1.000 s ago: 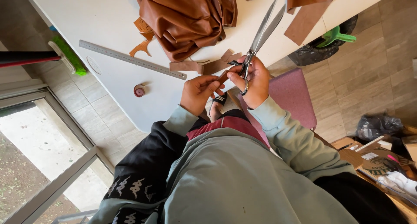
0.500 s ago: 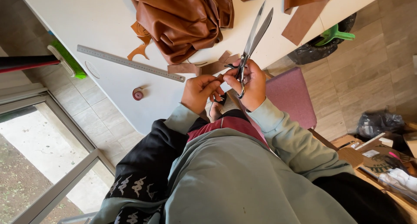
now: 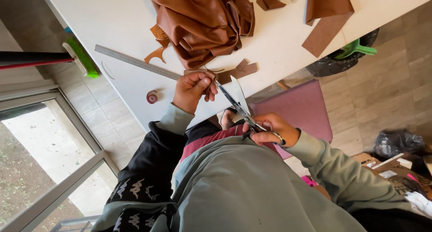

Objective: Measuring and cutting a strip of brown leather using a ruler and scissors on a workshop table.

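While the right hand [image 3: 270, 129] gripped the handles of the scissors [image 3: 238, 107] near the chest, their open blades pointed toward eleven o'clock at the left hand [image 3: 192, 89], which was closed, pinching what seemed to be a small leather piece, though the fingers hid it. At twelve o'clock of that hand a crumpled brown leather heap [image 3: 202, 23] crowded the white table [image 3: 99, 25], with a steel ruler [image 3: 135, 62] at ten o'clock, a small reddish roll [image 3: 152, 97] at nine, and leather scraps [image 3: 240, 71] at two.
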